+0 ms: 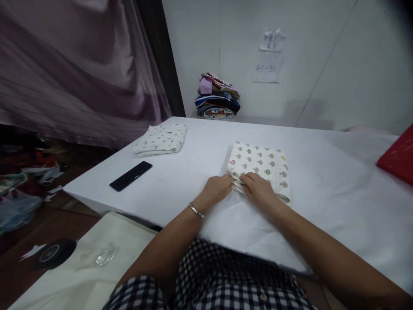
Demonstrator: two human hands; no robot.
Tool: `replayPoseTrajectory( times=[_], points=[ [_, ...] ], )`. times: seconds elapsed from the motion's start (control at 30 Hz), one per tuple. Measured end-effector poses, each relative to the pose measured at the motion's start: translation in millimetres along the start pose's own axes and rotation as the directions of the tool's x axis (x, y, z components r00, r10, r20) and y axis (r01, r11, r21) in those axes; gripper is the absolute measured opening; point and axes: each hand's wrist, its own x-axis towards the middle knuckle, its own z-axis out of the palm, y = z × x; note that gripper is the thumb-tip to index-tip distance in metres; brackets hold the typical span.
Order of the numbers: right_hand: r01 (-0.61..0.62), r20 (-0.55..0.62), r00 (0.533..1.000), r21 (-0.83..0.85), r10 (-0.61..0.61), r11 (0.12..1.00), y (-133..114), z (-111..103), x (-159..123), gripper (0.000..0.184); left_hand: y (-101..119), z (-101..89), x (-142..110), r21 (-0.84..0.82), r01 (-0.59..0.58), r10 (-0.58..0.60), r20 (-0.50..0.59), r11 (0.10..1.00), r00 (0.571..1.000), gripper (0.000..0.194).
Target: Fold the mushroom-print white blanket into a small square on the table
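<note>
A folded white cloth (258,161) printed with grey, green, red and yellow mushroom or tree shapes lies on the white-covered table in front of me. My left hand (219,188) grips its near left corner, fingers closed on the layered edge. Close beside it, my right hand (258,188) pinches the near edge, where the layers bunch up between both hands. Some fingertips are hidden in the folds. Another folded white cloth (163,138) with small dark prints rests at the far left of the table, apart from my hands.
A black phone (130,175) lies left on the table (193,150). Stacked folded fabrics (217,97) stand by the wall at the back. A red object (398,157) is at the right edge. Lower left, a pale surface (97,249) holds a black roll (54,254) and a clear item.
</note>
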Motion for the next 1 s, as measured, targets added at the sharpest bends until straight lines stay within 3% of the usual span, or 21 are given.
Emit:
replayPoseTrajectory(
  times=[0.1, 0.23, 0.47, 0.57, 0.8, 1.0],
  points=[
    [0.051, -0.015, 0.999, 0.054, -0.051, 0.997, 1, -1, -3, 0.028, 1, -2.7, 1, 0.01, 0.022, -0.023, 0.057, 1.0, 0.998, 0.019],
    [0.021, -0.026, 0.999, 0.068, -0.019, 0.997, 1, -1, -4, 0.026, 2, -2.6, 2, 0.003, 0.035, -0.035, 0.084, 0.999, 0.996, 0.019],
    [-0.08, -0.047, 0.995, 0.185, 0.09, 0.98, 10, 4, 1, 0.026, -5, 2.1, 0, -0.099, 0.145, -0.153, -0.08, 0.984, 0.985, 0.025],
    [-0.098, -0.065, 0.992, 0.192, 0.112, 0.976, 13, 8, 1, 0.028, -7, 2.7, -2, -0.131, 0.193, -0.204, -0.075, 0.972, 0.976, 0.027],
    [-0.111, -0.071, 0.989, 0.2, 0.127, 0.973, 13, 10, 1, 0.03, -4, 4.0, -3, -0.203, -0.015, 0.008, -0.036, 0.979, 0.999, 0.017],
    [-0.133, -0.031, 0.99, 0.152, 0.139, 0.979, 10, 8, 1, 0.025, -7, 2.8, -2, -0.193, 0.03, -0.029, 0.007, 0.981, 1.0, 0.029]
  ],
)
